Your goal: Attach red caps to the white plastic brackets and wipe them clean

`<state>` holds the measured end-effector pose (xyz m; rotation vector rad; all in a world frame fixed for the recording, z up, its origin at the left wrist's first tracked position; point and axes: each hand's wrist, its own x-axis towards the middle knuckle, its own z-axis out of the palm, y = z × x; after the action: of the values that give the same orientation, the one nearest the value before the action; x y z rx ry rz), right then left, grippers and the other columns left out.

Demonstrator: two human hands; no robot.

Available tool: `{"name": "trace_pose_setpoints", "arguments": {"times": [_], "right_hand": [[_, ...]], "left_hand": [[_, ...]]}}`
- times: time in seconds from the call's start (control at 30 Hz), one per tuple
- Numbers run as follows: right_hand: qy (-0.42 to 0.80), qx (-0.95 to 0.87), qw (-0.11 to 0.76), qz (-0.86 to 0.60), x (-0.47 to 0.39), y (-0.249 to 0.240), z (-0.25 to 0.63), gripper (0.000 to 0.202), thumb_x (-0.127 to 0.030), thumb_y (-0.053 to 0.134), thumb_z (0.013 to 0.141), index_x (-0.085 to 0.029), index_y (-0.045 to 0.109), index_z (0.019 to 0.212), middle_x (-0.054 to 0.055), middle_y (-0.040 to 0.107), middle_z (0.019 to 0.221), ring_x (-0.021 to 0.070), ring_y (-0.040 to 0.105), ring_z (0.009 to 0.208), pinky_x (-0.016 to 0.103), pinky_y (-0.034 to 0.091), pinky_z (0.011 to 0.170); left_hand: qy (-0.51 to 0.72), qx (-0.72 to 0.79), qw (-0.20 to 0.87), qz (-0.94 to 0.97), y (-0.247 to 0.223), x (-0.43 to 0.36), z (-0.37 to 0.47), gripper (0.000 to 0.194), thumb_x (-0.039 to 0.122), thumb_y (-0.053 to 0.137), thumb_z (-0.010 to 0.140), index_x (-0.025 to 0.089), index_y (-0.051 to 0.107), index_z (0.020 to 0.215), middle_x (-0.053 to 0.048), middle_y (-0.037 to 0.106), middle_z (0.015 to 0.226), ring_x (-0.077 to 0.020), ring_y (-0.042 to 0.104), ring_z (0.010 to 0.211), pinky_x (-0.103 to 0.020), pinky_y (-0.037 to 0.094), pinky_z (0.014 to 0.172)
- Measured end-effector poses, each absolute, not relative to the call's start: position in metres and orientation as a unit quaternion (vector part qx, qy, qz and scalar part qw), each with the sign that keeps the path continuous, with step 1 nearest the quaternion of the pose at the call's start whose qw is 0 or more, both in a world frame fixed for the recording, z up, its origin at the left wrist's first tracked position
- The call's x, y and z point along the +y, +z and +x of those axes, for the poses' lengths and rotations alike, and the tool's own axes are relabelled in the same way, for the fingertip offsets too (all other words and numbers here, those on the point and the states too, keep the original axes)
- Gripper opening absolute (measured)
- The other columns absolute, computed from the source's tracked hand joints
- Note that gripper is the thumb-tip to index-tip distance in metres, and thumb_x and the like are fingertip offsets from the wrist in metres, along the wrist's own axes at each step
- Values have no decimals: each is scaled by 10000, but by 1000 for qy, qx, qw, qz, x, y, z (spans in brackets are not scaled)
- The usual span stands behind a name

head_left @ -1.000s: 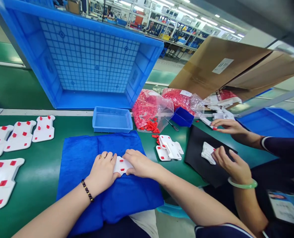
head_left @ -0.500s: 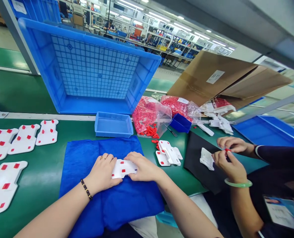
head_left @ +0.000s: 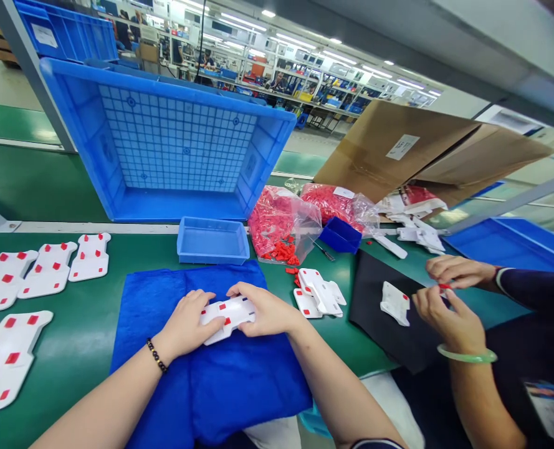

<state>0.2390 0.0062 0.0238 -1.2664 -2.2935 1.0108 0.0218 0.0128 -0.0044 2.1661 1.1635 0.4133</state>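
Observation:
A white plastic part (head_left: 234,309) with red pads lies between my hands over the blue cloth (head_left: 243,386). My left hand (head_left: 189,321) grips its left end, the thumb resting on top near a red pad. My right hand (head_left: 268,312) holds the other end, where dark slots show beside the fingers. Both hands are closed on the part, and its underside is hidden. Just right of the cloth, stacked white parts (head_left: 321,293) sit beside a few loose red pieces (head_left: 292,272).
Finished-looking white parts (head_left: 51,269) with red pads line the left. Behind the cloth stand a small blue tray (head_left: 214,242), a large blue crate (head_left: 178,140) and a bag of red pieces (head_left: 274,218). At right, a co-worker's hands (head_left: 454,312) work above a black mat (head_left: 374,330).
The white part has tilted and shifted slightly left, with my left thumb now on its top and the slots at its right end more exposed. The co-worker's hands appear farther right.

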Motion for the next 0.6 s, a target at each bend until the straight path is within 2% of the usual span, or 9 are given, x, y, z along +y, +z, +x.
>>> {"name": "trace_pose_setpoints", "arguments": {"times": [0.1, 0.2, 0.37, 0.6], "right_hand": [[350, -812, 184, -429, 14, 24, 235, 575, -184, 651, 549, -208, 471, 1095, 44, 535, 1066, 201, 509, 963, 318, 397, 837], [353, -807, 219, -420, 18, 16, 233, 591, -170, 647, 543, -205, 457, 1100, 43, 537, 1043, 191, 517, 942, 319, 402, 838], [363, -795, 255, -413, 15, 5, 235, 590, -163, 629, 551, -204, 441, 1109, 48, 526, 1058, 182, 521, 944, 310, 408, 837], [313, -817, 269, -403, 11, 11, 234, 537, -166, 614, 557, -208, 459, 1069, 52, 532, 1007, 203, 485, 956, 325, 401, 825]], "left_hand": [[183, 448, 352, 801, 1, 17, 20, 336, 358, 448, 787, 185, 551, 1056, -60, 556, 953, -214, 529, 911, -357, 420, 824], [187, 453, 363, 792, 4, 18, 20, 271, 317, 418, 797, 192, 574, 981, -48, 538, 906, -203, 527, 864, -346, 426, 786], [182, 452, 368, 792, 6, 17, 21, 268, 315, 434, 789, 194, 574, 983, -41, 529, 895, -195, 521, 854, -335, 422, 775], [181, 463, 353, 793, 8, 17, 25, 315, 377, 542, 732, 205, 555, 995, -22, 518, 892, -189, 518, 848, -333, 425, 748]]}}
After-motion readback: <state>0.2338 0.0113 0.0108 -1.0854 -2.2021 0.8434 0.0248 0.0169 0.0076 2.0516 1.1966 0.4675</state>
